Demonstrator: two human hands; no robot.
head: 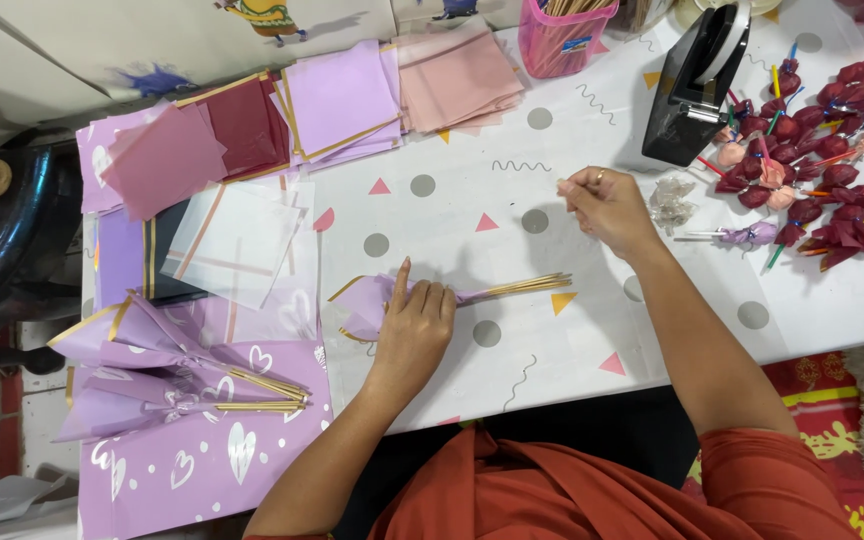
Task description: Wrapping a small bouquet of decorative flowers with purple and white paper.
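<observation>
The tabletop (pixel 512 130) under its white cloth with dots and triangles carries everything; take the black tape dispenser (pixel 697 85) at its far right as your landmark. Well to the left of the dispenser lie the stacks of wrapping sheets (pixel 342 100) in lilac, pink and dark red. Just right of it spreads the heap of small red wrapped flowers (pixel 832 150) on coloured sticks. Far down-left of it, at the near left corner, rest the finished lilac cones (pixel 152 370) on heart-printed paper.

The piece you are working, the lilac wrap (pixel 372 300) with its bundle of sticks (pixel 517 287), lies down-left of the dispenser. Your left hand (pixel 417 325) presses flat on the wrap, fingers spread, pinning rather than clutching. Your right hand (pixel 602 205), just down-left of the dispenser, has thumb and fingertips pinched together, it seems on a strip of clear tape, though the tape itself barely shows.

To do this well, I judge you should keep the left palm firm so the folds stay gathered, hold the strip taut, and lay it where paper meets sticks.

What the wrap encloses is hidden under your left hand. The pink holder (pixel 562 35) left of the dispenser is cut off at the top edge.
</observation>
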